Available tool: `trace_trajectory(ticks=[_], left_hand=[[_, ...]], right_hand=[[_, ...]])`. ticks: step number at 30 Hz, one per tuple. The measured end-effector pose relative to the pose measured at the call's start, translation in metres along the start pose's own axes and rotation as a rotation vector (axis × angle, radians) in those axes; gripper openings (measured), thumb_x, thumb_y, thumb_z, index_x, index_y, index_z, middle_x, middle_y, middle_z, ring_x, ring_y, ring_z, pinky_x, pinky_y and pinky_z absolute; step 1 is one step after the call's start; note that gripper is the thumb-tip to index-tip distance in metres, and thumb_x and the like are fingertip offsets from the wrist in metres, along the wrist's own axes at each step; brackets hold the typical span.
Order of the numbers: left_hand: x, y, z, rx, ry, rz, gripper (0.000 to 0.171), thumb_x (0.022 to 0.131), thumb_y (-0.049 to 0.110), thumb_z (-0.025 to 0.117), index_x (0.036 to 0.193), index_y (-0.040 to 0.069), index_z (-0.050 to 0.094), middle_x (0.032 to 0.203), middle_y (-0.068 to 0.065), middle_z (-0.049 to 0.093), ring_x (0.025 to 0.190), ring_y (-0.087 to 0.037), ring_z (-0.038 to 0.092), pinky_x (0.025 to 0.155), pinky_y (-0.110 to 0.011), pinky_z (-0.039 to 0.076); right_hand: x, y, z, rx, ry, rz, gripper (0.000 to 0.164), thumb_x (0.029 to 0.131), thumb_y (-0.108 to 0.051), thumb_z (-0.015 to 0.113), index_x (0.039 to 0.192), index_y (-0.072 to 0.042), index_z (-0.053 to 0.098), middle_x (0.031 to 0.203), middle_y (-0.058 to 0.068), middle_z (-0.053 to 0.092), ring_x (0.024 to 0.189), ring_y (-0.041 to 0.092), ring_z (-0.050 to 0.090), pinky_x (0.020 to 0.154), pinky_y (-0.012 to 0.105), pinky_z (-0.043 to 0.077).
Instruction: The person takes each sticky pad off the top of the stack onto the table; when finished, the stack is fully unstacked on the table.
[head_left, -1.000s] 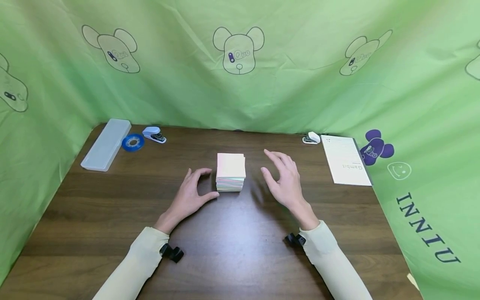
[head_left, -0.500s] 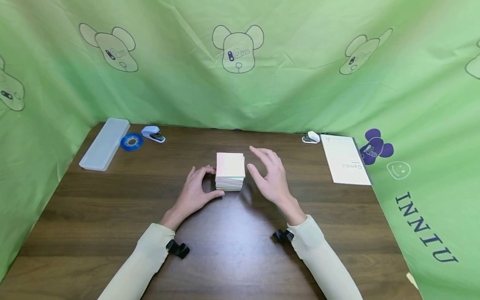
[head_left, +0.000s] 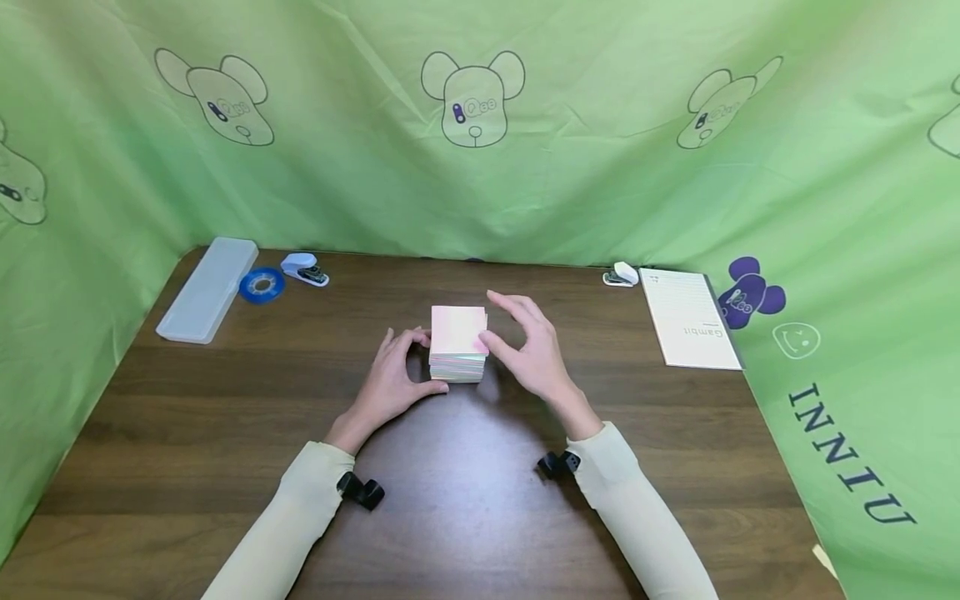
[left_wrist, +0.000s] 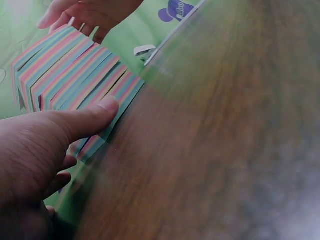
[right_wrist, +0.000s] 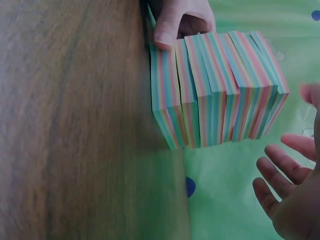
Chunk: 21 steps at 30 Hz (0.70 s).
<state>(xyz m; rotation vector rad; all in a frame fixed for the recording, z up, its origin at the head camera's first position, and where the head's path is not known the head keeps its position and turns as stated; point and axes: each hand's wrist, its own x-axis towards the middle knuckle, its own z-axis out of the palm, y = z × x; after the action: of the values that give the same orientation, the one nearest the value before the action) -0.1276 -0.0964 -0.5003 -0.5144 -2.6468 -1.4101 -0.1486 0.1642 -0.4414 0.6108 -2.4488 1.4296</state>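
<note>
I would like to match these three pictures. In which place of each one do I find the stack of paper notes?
Head: the stack of paper notes is near the centre, slightly left and below.
Left wrist: the stack is in the upper left.
Right wrist: the stack is in the upper part, right of centre.
Shared landmark: the left thumb, at the stack's lower part.

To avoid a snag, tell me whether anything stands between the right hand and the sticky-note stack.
Nothing visible stands between the right hand and the sticky-note stack; the left hand holds its opposite side.
</note>
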Motion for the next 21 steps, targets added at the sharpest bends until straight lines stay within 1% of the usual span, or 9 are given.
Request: trace_trajectory(ticks=[4,7,11,14,16,19,21], left_hand=[[0.001,-0.001,-0.001,0.024,-0.015,-0.004,0.071,0.074,0.017,0.106,0.126,-0.002,0.060,0.143,-0.024,0.068,0.146,-0.043,0.058,0.138,-0.064,0.014],[0.002,-0.002,-0.002,0.024,-0.025,-0.005,0.072,0.075,0.016,0.106,0.128,-0.002,0.060,0.139,-0.024,0.069,0.146,-0.042,0.058,0.139,-0.062,0.013],[0.002,-0.004,-0.003,0.024,-0.041,0.002,0.073,0.076,0.017,0.105,0.129,-0.002,0.059,0.144,-0.023,0.068,0.149,-0.042,0.056,0.139,-0.062,0.012],[0.001,-0.005,-0.002,0.024,-0.049,0.009,0.072,0.078,0.018,0.104,0.129,-0.001,0.058,0.150,-0.023,0.066,0.150,-0.041,0.055,0.139,-0.062,0.011],[0.001,-0.005,-0.002,0.024,-0.050,0.008,0.072,0.078,0.018,0.104,0.129,-0.001,0.058,0.149,-0.023,0.067,0.151,-0.041,0.055,0.139,-0.062,0.010],[0.000,-0.005,-0.002,0.031,-0.046,0.005,0.072,0.078,0.019,0.104,0.131,-0.001,0.059,0.141,-0.023,0.068,0.150,-0.042,0.055,0.139,-0.061,0.011],[-0.001,-0.005,-0.002,0.034,-0.049,-0.003,0.073,0.078,0.019,0.104,0.132,-0.001,0.060,0.138,-0.022,0.069,0.151,-0.041,0.055,0.140,-0.060,0.010]], right_hand=[[0.002,0.003,-0.001,0.015,-0.050,0.015,0.068,0.091,-0.025,0.091,0.153,-0.012,0.067,0.144,0.008,0.067,0.138,0.026,0.061,0.120,0.050,0.047],[0.003,0.006,-0.001,0.041,-0.094,0.018,0.071,0.089,-0.024,0.091,0.154,-0.012,0.066,0.145,0.010,0.067,0.137,0.034,0.061,0.116,0.056,0.048],[0.004,0.011,-0.001,0.063,-0.149,0.031,0.075,0.086,-0.025,0.093,0.155,-0.012,0.065,0.146,0.012,0.065,0.137,0.045,0.059,0.112,0.062,0.049],[0.003,0.014,-0.002,0.056,-0.189,0.039,0.082,0.083,-0.026,0.096,0.157,-0.012,0.062,0.148,0.011,0.062,0.139,0.045,0.058,0.115,0.061,0.048],[0.003,0.015,-0.001,0.047,-0.210,0.036,0.087,0.082,-0.027,0.097,0.159,-0.013,0.060,0.149,0.011,0.061,0.140,0.045,0.056,0.116,0.061,0.048],[0.004,0.016,0.000,0.041,-0.231,0.027,0.092,0.080,-0.028,0.099,0.161,-0.015,0.057,0.150,0.010,0.060,0.141,0.042,0.056,0.117,0.063,0.048],[0.004,0.016,0.001,0.037,-0.240,0.025,0.094,0.080,-0.028,0.099,0.162,-0.017,0.056,0.150,0.009,0.061,0.140,0.037,0.057,0.117,0.062,0.049]])
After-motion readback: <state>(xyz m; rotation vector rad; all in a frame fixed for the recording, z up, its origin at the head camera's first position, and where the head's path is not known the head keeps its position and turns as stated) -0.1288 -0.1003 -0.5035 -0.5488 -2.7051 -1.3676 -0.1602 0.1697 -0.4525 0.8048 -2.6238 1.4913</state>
